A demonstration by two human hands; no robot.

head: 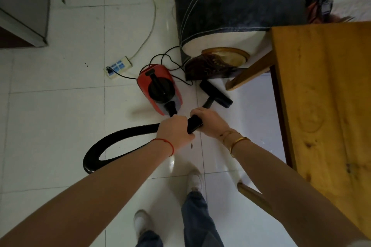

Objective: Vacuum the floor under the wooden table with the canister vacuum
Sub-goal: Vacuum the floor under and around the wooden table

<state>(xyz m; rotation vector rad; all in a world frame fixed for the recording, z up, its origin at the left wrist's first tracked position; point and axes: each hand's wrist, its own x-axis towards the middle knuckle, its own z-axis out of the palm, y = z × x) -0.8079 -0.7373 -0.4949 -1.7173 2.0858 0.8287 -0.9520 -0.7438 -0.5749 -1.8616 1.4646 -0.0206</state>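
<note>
Looking down from the head view: both hands on the black wand (pixel 194 123) of the canister vacuum (pixel 159 89). Left hand (pixel 174 131) wraps the rear end where the ribbed hose (pixel 112 142) joins; fingers curled round it. Right hand (pixel 208 121) grips the wand further forward, fingers closed over the tube.

Landmark: the wooden table (pixel 325 94). Its surface fills the right side of the view. Brush head (pixel 215 93) rests on the white tile floor (pixel 60 118) just beside the table's far leg (pixel 249 74), outside the shadow under the top. Red canister sits left of the table, near the brush head, with its cord running to a power strip (pixel 118 67) further left. A dark armchair (pixel 230 10) stands beyond the table.

Judgement: step in hand is lining up the nozzle; sweeping under the table looks not yet begun. Next move calls for swinging the head right, past the leg, and keeping the wand low to clear the table's edge. Hose loop behind could snag.
</note>
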